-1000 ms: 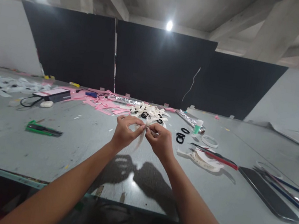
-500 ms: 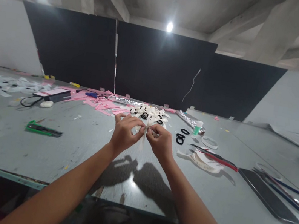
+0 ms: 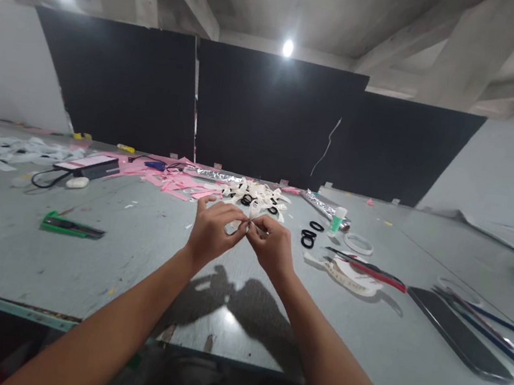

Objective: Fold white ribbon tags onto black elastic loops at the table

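Note:
My left hand (image 3: 212,230) and my right hand (image 3: 274,244) meet fingertip to fingertip above the table. Between their pinched thumbs and forefingers is a thin white ribbon (image 3: 255,207), part of it standing up over the fingers. How it is folded or knotted is hidden by the fingertips. Just beyond lies a pile of white ribbon pieces (image 3: 262,195) with black rings among them. Several loose black rings (image 3: 309,235) rest to the right of my right hand, near a printed cream ribbon roll (image 3: 354,282).
A green box cutter (image 3: 65,225) lies to the left. On the right are red-handled scissors (image 3: 385,276), a glue stick (image 3: 337,220), a white ring (image 3: 359,243) and a dark flat slab (image 3: 460,333). Pink strips (image 3: 170,183) and a black device (image 3: 94,165) are farther back.
The ribbon end that hung below my fingers no longer shows there. My fingertips are drawn closer together around the ribbon. The view has shifted slightly.

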`<action>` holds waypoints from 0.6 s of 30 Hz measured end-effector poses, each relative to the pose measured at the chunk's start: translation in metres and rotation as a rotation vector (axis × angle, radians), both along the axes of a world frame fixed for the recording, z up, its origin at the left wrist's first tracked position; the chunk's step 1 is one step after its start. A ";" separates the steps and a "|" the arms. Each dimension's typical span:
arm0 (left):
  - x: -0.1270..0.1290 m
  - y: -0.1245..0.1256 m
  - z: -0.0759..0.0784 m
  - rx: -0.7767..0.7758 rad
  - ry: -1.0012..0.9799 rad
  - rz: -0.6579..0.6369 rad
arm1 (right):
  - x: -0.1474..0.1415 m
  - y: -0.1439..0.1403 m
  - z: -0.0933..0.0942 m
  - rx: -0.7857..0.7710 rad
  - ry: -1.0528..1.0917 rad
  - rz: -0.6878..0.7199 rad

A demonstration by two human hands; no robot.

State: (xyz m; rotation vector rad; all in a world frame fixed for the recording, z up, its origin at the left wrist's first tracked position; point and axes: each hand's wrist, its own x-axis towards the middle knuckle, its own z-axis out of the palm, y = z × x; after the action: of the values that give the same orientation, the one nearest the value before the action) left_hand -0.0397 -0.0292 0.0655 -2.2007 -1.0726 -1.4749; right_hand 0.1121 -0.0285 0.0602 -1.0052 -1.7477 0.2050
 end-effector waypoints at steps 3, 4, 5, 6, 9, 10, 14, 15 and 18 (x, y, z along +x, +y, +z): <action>0.001 0.000 0.000 -0.010 0.003 -0.002 | 0.000 0.001 -0.001 -0.003 -0.003 0.001; 0.002 -0.001 0.000 -0.018 -0.008 -0.006 | 0.000 0.001 -0.001 -0.004 0.001 0.005; 0.002 0.000 0.000 -0.028 -0.028 -0.012 | 0.000 0.000 -0.001 -0.007 0.011 0.012; 0.003 0.000 0.000 -0.041 -0.057 -0.020 | 0.000 0.000 -0.001 -0.011 0.027 0.021; 0.004 0.001 -0.001 -0.090 -0.157 -0.064 | -0.001 -0.002 0.001 -0.029 0.094 0.046; 0.005 0.001 -0.001 -0.101 -0.193 -0.082 | -0.002 -0.002 0.002 -0.035 0.118 0.051; 0.005 0.003 -0.001 -0.114 -0.309 -0.126 | -0.002 -0.003 0.004 -0.064 0.203 0.073; 0.004 0.003 0.000 -0.118 -0.329 -0.135 | -0.002 -0.003 0.005 -0.073 0.221 0.080; 0.004 0.002 0.001 -0.142 -0.377 -0.168 | -0.003 -0.004 0.007 -0.096 0.261 0.111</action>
State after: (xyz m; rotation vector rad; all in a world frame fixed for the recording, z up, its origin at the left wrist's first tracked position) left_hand -0.0353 -0.0274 0.0666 -2.2055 -1.1558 -2.0053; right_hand 0.1093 -0.0321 0.0668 -0.9065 -1.5664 0.4736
